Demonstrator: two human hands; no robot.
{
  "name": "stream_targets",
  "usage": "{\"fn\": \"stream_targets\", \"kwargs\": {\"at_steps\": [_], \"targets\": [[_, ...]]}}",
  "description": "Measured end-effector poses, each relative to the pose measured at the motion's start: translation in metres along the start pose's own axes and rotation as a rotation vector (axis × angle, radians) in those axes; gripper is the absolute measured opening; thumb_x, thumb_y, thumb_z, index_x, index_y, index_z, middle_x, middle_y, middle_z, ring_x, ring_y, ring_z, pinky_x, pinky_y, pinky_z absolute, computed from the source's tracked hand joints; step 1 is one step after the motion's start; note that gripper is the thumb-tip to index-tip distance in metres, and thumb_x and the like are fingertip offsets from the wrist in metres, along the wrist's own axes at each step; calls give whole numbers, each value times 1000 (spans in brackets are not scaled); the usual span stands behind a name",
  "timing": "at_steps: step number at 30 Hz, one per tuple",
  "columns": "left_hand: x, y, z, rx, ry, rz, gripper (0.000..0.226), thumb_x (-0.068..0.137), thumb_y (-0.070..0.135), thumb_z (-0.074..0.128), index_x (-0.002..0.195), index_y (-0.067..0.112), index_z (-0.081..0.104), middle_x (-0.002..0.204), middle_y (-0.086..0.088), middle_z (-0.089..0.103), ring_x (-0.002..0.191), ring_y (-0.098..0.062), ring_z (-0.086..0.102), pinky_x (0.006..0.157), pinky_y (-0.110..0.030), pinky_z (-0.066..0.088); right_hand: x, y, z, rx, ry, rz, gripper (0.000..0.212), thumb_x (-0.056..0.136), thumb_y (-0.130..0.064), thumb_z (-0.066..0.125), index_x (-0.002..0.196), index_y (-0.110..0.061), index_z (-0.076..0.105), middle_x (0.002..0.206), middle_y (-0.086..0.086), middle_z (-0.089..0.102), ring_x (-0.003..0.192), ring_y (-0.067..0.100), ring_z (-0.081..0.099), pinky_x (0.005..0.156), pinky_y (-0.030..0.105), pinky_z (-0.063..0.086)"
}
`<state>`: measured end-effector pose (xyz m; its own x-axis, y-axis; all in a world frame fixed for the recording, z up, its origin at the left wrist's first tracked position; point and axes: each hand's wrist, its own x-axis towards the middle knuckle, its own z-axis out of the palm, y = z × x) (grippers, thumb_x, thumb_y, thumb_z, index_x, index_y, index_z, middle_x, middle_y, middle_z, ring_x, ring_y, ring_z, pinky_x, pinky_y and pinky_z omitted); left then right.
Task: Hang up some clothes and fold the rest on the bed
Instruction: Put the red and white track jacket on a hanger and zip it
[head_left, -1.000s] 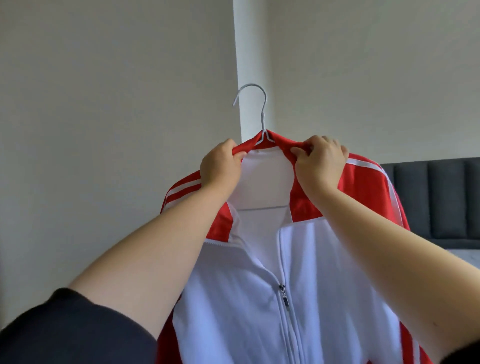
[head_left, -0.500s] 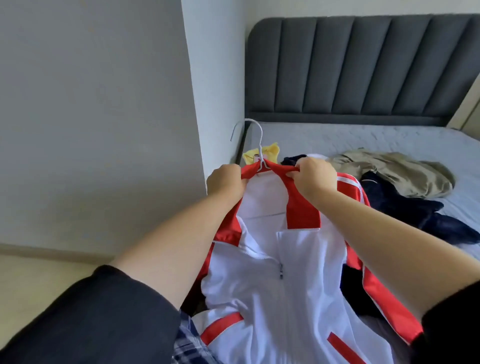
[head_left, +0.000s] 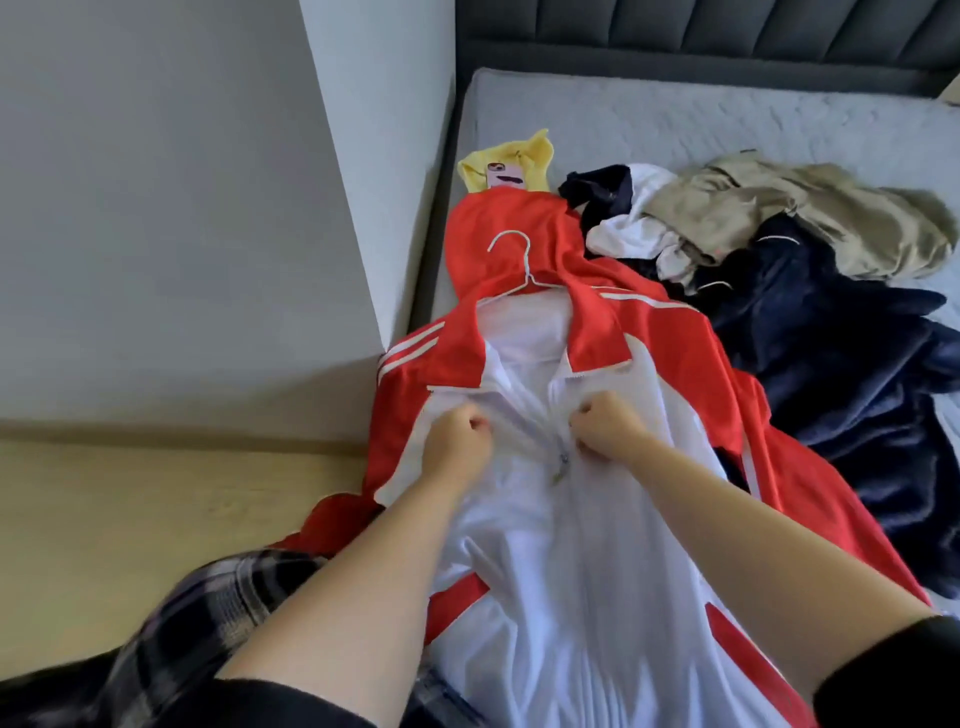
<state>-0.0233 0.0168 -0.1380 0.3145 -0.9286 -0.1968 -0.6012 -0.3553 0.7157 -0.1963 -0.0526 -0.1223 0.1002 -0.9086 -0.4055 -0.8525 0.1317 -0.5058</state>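
Observation:
A red and white zip jacket (head_left: 597, 545) lies face up on the left edge of the bed (head_left: 675, 119), with a white wire hanger (head_left: 517, 265) inside its collar and the hook lying on the red hood. My left hand (head_left: 457, 434) grips the white front panel left of the zip. My right hand (head_left: 605, 423) grips the panel right of the zip, just above the zip slider (head_left: 562, 460). The upper part of the zip is undone.
A pile of clothes lies to the right: a beige garment (head_left: 810, 218), a navy one (head_left: 852, 358) and a white one (head_left: 634, 228). A yellow garment (head_left: 524, 156) with a phone (head_left: 506, 179) on it sits beyond the hood. A grey wall (head_left: 171, 208) and wooden floor (head_left: 130, 519) are on the left.
The jacket on its hanger came down from in front of the wall onto the bed. Both hands left the collar and now grip the front panels by the zip.

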Motion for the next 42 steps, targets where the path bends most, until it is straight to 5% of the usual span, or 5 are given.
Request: {"fn": "stream_targets", "kwargs": {"at_steps": [3, 7, 13, 30, 42], "targets": [[-15, -15, 29, 379, -361, 52, 24, 88, 23, 49, 96, 9, 67, 108, -15, 65, 102, -33, 59, 82, -33, 45, 0, 24, 26, 59, -76, 88, 27, 91, -9, 43, 68, -2, 55, 74, 19, 60, 73, 29, 56, 69, 35, 46], [-14, -8, 38, 536, -389, 102, 59, 84, 54, 50, 124, 11, 56, 135, -14, 44, 123, -31, 42, 98, -37, 38, 1, 28, 38, 87, -78, 62, 34, 92, -21, 46, 59, -10, 49, 60, 4, 49, 67, 21, 46, 57, 29, 35], [-26, -14, 65, 683, -362, 107, 125, 69, 81, 49, 150, 8, -13, 158, -6, -20, 144, -22, -21, 114, -52, -6, 9, 42, 33, -24, -171, -6, 47, 86, -47, 61, 54, -14, 56, 53, -3, 55, 50, 10, 49, 53, 21, 38], [-15, -25, 83, 584, -224, 22, 127, 64, 87, 45, 149, 17, -17, 156, 2, -27, 142, -22, -28, 110, -59, -10, 8, 50, 25, 103, -239, -12, 21, 78, -25, 69, 61, -13, 66, 64, -1, 62, 61, 11, 54, 66, 23, 43], [-7, -32, 89, 578, -248, 31, 129, 65, 83, 51, 146, 20, -25, 153, 1, -33, 140, -25, -31, 108, -63, -11, 2, 28, 21, 454, -301, 349, 24, 91, -14, 54, 67, -11, 55, 50, 2, 43, 38, 12, 32, 38, 20, 23]]}}
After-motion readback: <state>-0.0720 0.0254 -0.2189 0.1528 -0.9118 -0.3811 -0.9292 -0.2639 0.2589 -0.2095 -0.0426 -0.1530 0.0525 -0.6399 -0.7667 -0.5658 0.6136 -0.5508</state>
